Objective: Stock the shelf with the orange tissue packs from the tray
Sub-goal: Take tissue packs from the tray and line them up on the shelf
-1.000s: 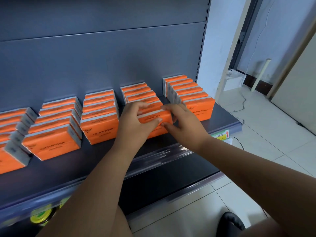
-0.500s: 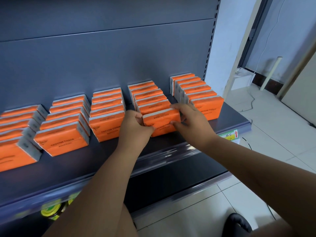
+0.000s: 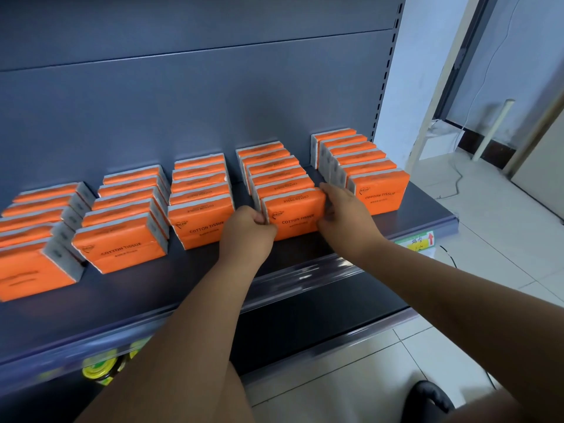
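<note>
The words "COTTON TISSUE" are showing in dark letters on the orange face of the front pack [image 3: 294, 216], with a little logo up near its left corner. A smaller line is sitting under the words, but it is too tiny to read. The same words are showing on the front packs of the rows beside it. A yellow and green price tag [image 3: 419, 241] is hanging on the shelf's front edge at the right. A red arrow on it is pointing up, and the hand-written marks are too messy to read.

Both bare arms are reaching forward from the bottom of the view. The left hand [image 3: 247, 230] is curling its fingers round the left end of the front pack. The right hand [image 3: 345, 215] is holding the right end, with its fingers lying up along the side and its thumb low at the front. Both hands are squeezing this one pack between them.

The pack is standing upright on the dark grey shelf [image 3: 213, 282], at the front of the second row from the right, touching the pack behind it. It is bright orange with pale grey-white ends. Five rows of orange tissue packs [image 3: 122, 209] are running from the back wall toward the front edge.

Under the shelf, yellow lids [image 3: 97, 369] are peeking out. A black shoe [image 3: 433, 395] is showing on the pale tiled floor [image 3: 335, 377], and a white pole [image 3: 491, 129] is leaning by the far wall.
</note>
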{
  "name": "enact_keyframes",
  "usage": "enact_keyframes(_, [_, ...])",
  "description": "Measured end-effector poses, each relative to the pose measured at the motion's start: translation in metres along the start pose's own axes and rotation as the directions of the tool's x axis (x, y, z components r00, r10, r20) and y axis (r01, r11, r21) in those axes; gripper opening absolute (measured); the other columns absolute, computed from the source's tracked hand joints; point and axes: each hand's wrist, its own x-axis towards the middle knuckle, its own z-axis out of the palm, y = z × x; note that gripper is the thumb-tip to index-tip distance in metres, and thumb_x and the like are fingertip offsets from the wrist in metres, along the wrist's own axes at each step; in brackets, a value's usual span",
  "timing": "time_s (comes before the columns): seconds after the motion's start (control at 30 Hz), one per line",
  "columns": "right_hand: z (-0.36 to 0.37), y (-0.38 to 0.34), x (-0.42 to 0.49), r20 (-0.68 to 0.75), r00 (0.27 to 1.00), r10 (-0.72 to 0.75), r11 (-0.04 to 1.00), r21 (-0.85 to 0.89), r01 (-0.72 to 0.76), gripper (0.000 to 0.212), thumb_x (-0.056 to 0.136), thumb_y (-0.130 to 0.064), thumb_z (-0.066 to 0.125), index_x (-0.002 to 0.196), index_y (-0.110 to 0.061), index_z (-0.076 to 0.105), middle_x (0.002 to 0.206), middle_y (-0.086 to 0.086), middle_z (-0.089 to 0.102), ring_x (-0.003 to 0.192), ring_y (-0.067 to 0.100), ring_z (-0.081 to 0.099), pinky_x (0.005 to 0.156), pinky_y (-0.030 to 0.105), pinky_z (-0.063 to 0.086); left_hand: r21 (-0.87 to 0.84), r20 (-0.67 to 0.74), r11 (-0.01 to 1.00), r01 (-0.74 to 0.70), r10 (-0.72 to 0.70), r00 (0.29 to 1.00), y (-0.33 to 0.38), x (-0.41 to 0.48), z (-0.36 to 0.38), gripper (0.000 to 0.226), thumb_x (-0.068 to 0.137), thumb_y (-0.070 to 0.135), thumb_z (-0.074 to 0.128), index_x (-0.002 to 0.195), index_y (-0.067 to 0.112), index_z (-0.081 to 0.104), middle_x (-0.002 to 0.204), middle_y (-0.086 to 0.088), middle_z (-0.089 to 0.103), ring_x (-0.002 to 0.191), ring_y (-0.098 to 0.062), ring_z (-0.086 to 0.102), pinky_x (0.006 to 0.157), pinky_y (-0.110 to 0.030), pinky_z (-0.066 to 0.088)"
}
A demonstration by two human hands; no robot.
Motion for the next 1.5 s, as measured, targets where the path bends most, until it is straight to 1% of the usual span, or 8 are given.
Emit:
enact_keyframes(0.23, [0.000, -0.002, -0.002, 0.026, 0.999, 0.037, 0.999, 0.032, -0.038, 0.071, 0.089, -0.007, 0.061, 0.155, -0.019, 0.041, 0.137, 0.007, 0.060, 0.125, 0.026, 0.058, 0.108, 0.047, 0.049, 0.024, 0.014, 1.000, -0.001, 0.001, 1.000, 0.001, -0.001, -0.002, 0.008, 0.092, 0.022, 0.074, 0.089, 0.018, 0.067, 0.086, -0.005, 0.071, 0.084, -0.022, 0.071, 0.083, -0.051, 0.061])
enact_keyframes(0.37, [-0.001, -0.006, -0.003, 0.026, 0.999, 0.036, 0.999, 0.025, -0.036, 0.069, 0.091, -0.007, 0.060, 0.156, -0.018, 0.039, 0.139, 0.007, 0.057, 0.126, 0.025, 0.056, 0.108, 0.042, 0.048, 0.028, 0.017, 1.000, 0.000, 0.000, 1.000, 0.004, -0.005, -0.004, 0.010, 0.093, 0.023, 0.072, 0.088, 0.016, 0.067, 0.085, -0.007, 0.072, 0.082, -0.023, 0.071, 0.083, -0.051, 0.061])
enact_keyframes(0.53, [-0.002, -0.009, -0.003, 0.026, 0.999, 0.034, 0.999, 0.024, -0.035, 0.069, 0.093, -0.010, 0.062, 0.157, -0.018, 0.038, 0.140, 0.007, 0.056, 0.124, 0.024, 0.056, 0.107, 0.042, 0.049, -0.001, 0.031, 0.999, 0.038, -0.037, 0.999, 0.006, -0.003, -0.004, 0.022, 0.092, 0.039, 0.074, 0.092, 0.020, 0.063, 0.089, -0.004, 0.071, 0.084, -0.021, 0.071, 0.083, -0.049, 0.061])
enact_keyframes(0.7, [-0.006, -0.016, -0.009, 0.039, 0.999, 0.004, 1.000, 0.026, -0.005, 0.060, 0.093, -0.008, 0.059, 0.151, -0.018, 0.044, 0.132, 0.006, 0.057, 0.112, 0.015, 0.054, 0.099, 0.033, 0.047, 0.029, 0.019, 0.999, 0.040, -0.041, 0.999, 0.005, 0.000, -0.002, 0.027, 0.091, 0.046, 0.075, 0.093, 0.021, 0.062, 0.089, -0.003, 0.071, 0.084, -0.020, 0.070, 0.082, -0.047, 0.060])
enact_keyframes(0.8, [-0.008, -0.017, -0.011, 0.062, 0.998, -0.024, 0.999, 0.030, 0.022, 0.061, 0.093, -0.007, 0.059, 0.150, -0.019, 0.044, 0.136, 0.005, 0.055, 0.120, 0.017, 0.053, 0.097, 0.027, 0.040, 0.030, 0.013, 0.999, 0.032, -0.032, 0.999, 0.005, 0.000, -0.002, 0.028, 0.091, 0.045, 0.074, 0.093, 0.021, 0.061, 0.090, -0.003, 0.070, 0.084, -0.021, 0.070, 0.082, -0.047, 0.059])
enact_keyframes(1.07, [-0.004, -0.013, -0.005, 0.059, 0.982, 0.180, 0.908, 0.373, -0.189, 0.046, 0.094, -0.026, 0.063, 0.140, -0.021, 0.056, 0.123, -0.006, 0.069, 0.111, 0.014, 0.066, 0.100, 0.044, 0.056, 0.055, 0.007, 0.998, 0.000, -0.001, 1.000, 0.006, -0.002, -0.001, 0.025, 0.091, 0.041, 0.075, 0.092, 0.021, 0.060, 0.088, -0.003, 0.069, 0.083, -0.021, 0.070, 0.080, -0.048, 0.060])
enact_keyframes(1.2, [-0.004, -0.011, -0.002, 0.055, 0.978, 0.199, 0.895, 0.396, -0.204, 0.035, 0.095, -0.022, 0.062, 0.130, -0.024, 0.062, 0.117, -0.007, 0.072, 0.108, 0.015, 0.068, 0.098, 0.047, 0.057, 0.049, 0.009, 0.999, -0.004, 0.004, 1.000, 0.006, -0.003, -0.001, 0.025, 0.090, 0.038, 0.076, 0.092, 0.020, 0.059, 0.090, -0.005, 0.069, 0.083, -0.023, 0.070, 0.082, -0.051, 0.060])
enact_keyframes(1.5, [-0.001, -0.010, -0.002, 0.113, 0.974, 0.196, 0.849, 0.477, -0.226, 0.046, 0.094, -0.022, 0.060, 0.139, -0.028, 0.060, 0.123, -0.008, 0.070, 0.116, 0.014, 0.065, 0.104, 0.044, 0.054, 0.083, 0.022, 0.995, -0.051, 0.049, 0.999, 0.000, -0.002, 0.001, 0.030, 0.084, 0.025, 0.083, 0.090, 0.016, 0.055, 0.085, -0.004, 0.070, 0.078, -0.024, 0.070, 0.078, -0.054, 0.060])
